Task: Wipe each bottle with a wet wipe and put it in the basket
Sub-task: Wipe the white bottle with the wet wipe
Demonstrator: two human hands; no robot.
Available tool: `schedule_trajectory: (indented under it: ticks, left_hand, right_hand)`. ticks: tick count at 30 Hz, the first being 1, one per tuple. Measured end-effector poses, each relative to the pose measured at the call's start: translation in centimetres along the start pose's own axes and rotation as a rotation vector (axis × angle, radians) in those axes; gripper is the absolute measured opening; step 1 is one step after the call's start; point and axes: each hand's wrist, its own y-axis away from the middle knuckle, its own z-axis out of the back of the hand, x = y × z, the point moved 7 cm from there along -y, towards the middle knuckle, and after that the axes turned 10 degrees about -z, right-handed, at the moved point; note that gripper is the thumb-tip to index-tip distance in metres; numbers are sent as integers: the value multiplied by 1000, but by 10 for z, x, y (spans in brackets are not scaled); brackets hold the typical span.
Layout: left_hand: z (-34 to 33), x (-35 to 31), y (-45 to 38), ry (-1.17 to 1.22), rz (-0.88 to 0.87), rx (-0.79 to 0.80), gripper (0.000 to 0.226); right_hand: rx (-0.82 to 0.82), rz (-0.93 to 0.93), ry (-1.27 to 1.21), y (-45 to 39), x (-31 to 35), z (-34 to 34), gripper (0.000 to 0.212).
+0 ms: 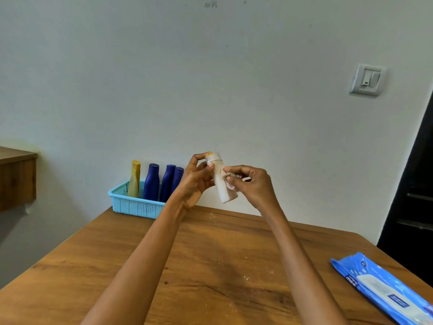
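- Nearest me, at my right on the table, lies the blue pack of wet wipes. It has white lettering, but I can only make out something like "mee", cut off and skewed, so I won't name a brand.
- Above the middle of the table I hold the white bottle in the air between both hands. Its long axis is tilted, with the cap end up and to the left and the base down and to the right.
- My left hand grips the bottle near the cap, thumb and fingers curled around its upper part.
- My right hand pinches a crumpled wipe against the bottle's side, about halfway down.
- I judge the wiping is under way, not yet the placing.
- Farther off, against the wall and to my left, stands the light blue basket. It already holds a yellow bottle and three dark blue bottles, all upright.
- The basket lies left of the bottle and beyond it, so my left hand is the nearer one for setting it in, and the bottle would need righting first.
- I can read no label on any of the bottles.
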Motion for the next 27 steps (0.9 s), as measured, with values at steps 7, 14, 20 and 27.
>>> schedule_trajectory:
  ticks: [7,14,20,27]
  left_hand:
    - [-11,9,2,-20,79,84,69]
    - [-5,4,3,-46,57,83,78]
    - [-12,10,5,-79,95,125,78]
    - [-7,12,6,-88,97,127,70]
  right_hand:
    - [-117,19,-14,1,-7,12,13]
    - [72,20,-83,2,1,-3,21]
    - [-119,17,-21,0,-10,7,19]
    - [6,89,-36,3,3,-6,33]
